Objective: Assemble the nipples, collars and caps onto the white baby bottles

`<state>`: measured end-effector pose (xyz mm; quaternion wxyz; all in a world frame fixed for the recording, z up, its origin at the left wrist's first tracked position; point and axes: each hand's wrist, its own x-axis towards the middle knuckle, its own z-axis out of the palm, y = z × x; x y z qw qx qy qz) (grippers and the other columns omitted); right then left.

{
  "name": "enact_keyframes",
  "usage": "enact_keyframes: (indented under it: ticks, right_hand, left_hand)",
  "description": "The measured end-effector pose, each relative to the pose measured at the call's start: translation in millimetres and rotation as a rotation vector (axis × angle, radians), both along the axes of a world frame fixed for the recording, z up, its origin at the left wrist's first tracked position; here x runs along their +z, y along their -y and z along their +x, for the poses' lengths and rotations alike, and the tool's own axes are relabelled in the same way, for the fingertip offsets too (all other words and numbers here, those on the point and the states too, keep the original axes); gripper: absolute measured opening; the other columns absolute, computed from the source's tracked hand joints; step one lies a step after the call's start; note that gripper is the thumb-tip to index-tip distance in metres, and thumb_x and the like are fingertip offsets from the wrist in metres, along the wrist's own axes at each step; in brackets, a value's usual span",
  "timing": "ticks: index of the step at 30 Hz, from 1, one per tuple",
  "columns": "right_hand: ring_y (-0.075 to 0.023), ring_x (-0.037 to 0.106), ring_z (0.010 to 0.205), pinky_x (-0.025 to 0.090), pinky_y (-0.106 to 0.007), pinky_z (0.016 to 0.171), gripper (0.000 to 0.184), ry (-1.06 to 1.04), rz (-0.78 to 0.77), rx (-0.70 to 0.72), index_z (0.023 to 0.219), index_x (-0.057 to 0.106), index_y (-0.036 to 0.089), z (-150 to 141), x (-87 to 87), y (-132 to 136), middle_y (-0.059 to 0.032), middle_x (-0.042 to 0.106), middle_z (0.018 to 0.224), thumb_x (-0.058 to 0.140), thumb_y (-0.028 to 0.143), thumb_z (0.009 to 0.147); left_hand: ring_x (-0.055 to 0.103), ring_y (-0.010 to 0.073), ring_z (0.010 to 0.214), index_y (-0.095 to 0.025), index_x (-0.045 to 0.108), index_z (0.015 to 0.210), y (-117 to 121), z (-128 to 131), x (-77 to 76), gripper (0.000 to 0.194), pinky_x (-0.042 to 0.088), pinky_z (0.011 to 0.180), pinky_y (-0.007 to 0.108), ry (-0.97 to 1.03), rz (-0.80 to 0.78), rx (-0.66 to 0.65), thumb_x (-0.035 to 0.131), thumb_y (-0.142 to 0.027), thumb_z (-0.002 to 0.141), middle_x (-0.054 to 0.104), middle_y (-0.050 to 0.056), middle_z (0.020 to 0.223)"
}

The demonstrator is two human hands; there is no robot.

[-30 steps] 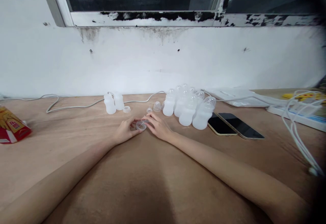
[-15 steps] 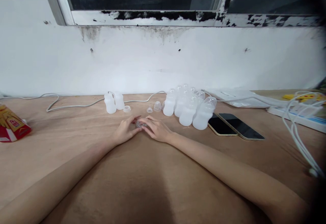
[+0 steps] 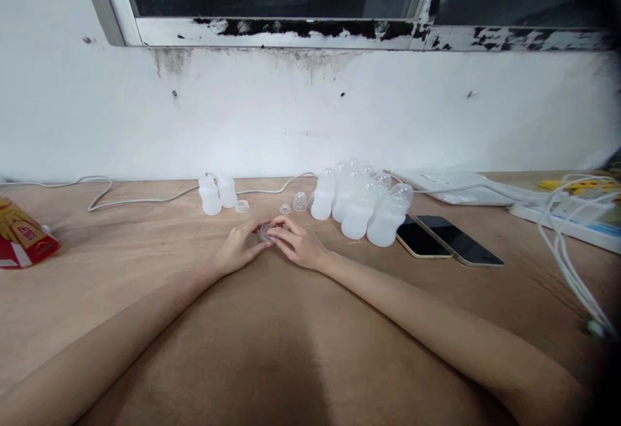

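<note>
Between my two hands, low over the tabletop, is a small round translucent piece [image 3: 265, 234] that looks like a baby-bottle collar ring. My left hand [image 3: 240, 245] grips its left side with curved fingers and thumb. From the right, the fingers of my right hand [image 3: 298, 244] close on its rim and top, hiding part of it. Just beyond lie a clear bottle nipple [image 3: 284, 208] and a clear dome cap [image 3: 299, 202]. Farther left, another collar ring [image 3: 241, 206] lies beside two open white bottles [image 3: 209, 196].
Several capped baby bottles [image 3: 358, 216] stand grouped to the right, beside two phones [image 3: 458, 240]. A grey cable [image 3: 145, 201] runs along the wall. A red box [image 3: 26, 235] is at far left; white cables [image 3: 565, 251] and a plastic bag [image 3: 460, 188] lie right.
My right hand's fingers have lifted and shifted slightly on the round piece, so more of it shows. My left hand has stayed nearly still.
</note>
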<state>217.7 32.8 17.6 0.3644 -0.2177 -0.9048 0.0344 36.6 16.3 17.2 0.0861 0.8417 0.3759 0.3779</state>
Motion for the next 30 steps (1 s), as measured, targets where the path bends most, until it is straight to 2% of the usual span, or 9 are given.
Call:
enact_keyframes:
  ticks: [2,4,8,12,15,18,21,25,30]
  right_hand:
    - [-0.0166,0.048,0.091,0.043,-0.033,0.078,0.023,-0.116,-0.078,-0.050,0.102,0.048,0.018,-0.8,-1.0,-2.5,-0.0101,0.044,0.103,0.040,0.024,0.082]
    - [-0.0160,0.050,0.088,0.045,-0.032,0.074,0.028,-0.222,-0.231,-0.069,0.108,0.043,0.017,-2.1,-2.1,-5.7,-0.0100,0.047,0.102,0.041,0.026,0.081]
    - [-0.0105,0.053,0.064,0.045,-0.024,0.055,0.027,-0.230,-0.597,0.018,0.105,0.046,0.017,-4.6,-3.2,-11.4,-0.0043,0.055,0.084,0.041,0.028,0.082]
    - [-0.0049,0.042,0.044,0.037,-0.020,0.040,0.029,-0.259,-0.727,0.032,0.105,0.049,0.017,-4.6,-3.0,-12.7,-0.0020,0.056,0.081,0.046,0.029,0.078]
    - [-0.0059,0.044,0.048,0.038,-0.020,0.042,0.027,-0.280,-0.644,-0.019,0.102,0.052,0.017,-3.8,-2.0,-10.4,-0.0028,0.054,0.082,0.046,0.029,0.079]
    - [-0.0092,0.048,0.061,0.042,-0.022,0.052,0.021,-0.235,-0.452,-0.075,0.094,0.056,0.016,-3.4,-0.2,-6.8,-0.0039,0.050,0.083,0.046,0.027,0.079]
    - [-0.0122,0.049,0.072,0.043,-0.025,0.061,0.016,-0.177,-0.290,-0.092,0.090,0.055,0.016,-3.9,0.9,-4.2,-0.0040,0.049,0.081,0.045,0.024,0.080]
    - [-0.0125,0.048,0.075,0.041,-0.026,0.069,0.016,-0.114,-0.174,-0.078,0.092,0.052,0.016,-5.6,0.4,-1.6,-0.0044,0.049,0.084,0.046,0.023,0.079]
    - [-0.0120,0.046,0.069,0.040,-0.025,0.067,0.014,-0.024,-0.135,-0.129,0.086,0.050,0.015,-8.1,-1.4,1.8,-0.0033,0.048,0.080,0.044,0.011,0.074]
  left_hand:
    - [0.054,0.0151,0.091,-0.020,0.043,0.111,1.0,0.1,-0.2,0.038,0.042,0.081,0.027,-0.018,0.015,-0.009,0.052,-0.031,0.075,0.057,0.003,0.103]
    - [0.052,0.0158,0.095,-0.020,0.042,0.112,2.1,0.6,0.1,0.038,0.041,0.083,0.029,-0.060,0.046,-0.012,0.051,-0.030,0.076,0.055,0.004,0.106]
    - [0.049,0.0182,0.098,-0.021,0.043,0.111,4.4,1.9,2.5,0.035,0.039,0.085,0.033,-0.166,0.113,-0.009,0.050,-0.028,0.077,0.054,0.005,0.106]
    - [0.046,0.0185,0.102,-0.022,0.038,0.116,7.8,4.5,5.2,0.039,0.038,0.087,0.034,-0.170,0.117,-0.020,0.047,-0.024,0.078,0.051,0.006,0.110]
    - [0.046,0.0191,0.102,-0.018,0.037,0.116,8.6,7.3,4.3,0.044,0.040,0.084,0.032,-0.093,0.075,0.018,0.050,-0.028,0.076,0.047,0.009,0.113]
    - [0.054,0.0160,0.080,-0.016,0.044,0.106,6.4,9.4,1.5,0.033,0.044,0.068,0.028,-0.035,-0.045,0.077,0.047,-0.030,0.077,0.056,0.007,0.094]
    - [0.054,0.0118,0.062,-0.016,0.048,0.093,4.2,9.9,-0.3,0.019,0.043,0.059,0.024,-0.014,-0.143,0.088,0.043,-0.026,0.079,0.060,0.003,0.079]
    - [0.054,0.0109,0.060,-0.016,0.048,0.085,4.1,9.8,-0.3,0.012,0.041,0.057,0.022,-0.007,-0.121,0.129,0.045,-0.024,0.076,0.059,0.001,0.073]
    - [0.053,0.0110,0.061,-0.018,0.046,0.077,4.5,10.8,-1.1,0.004,0.039,0.057,0.021,-0.090,-0.041,0.159,0.044,-0.021,0.075,0.057,-0.001,0.070]
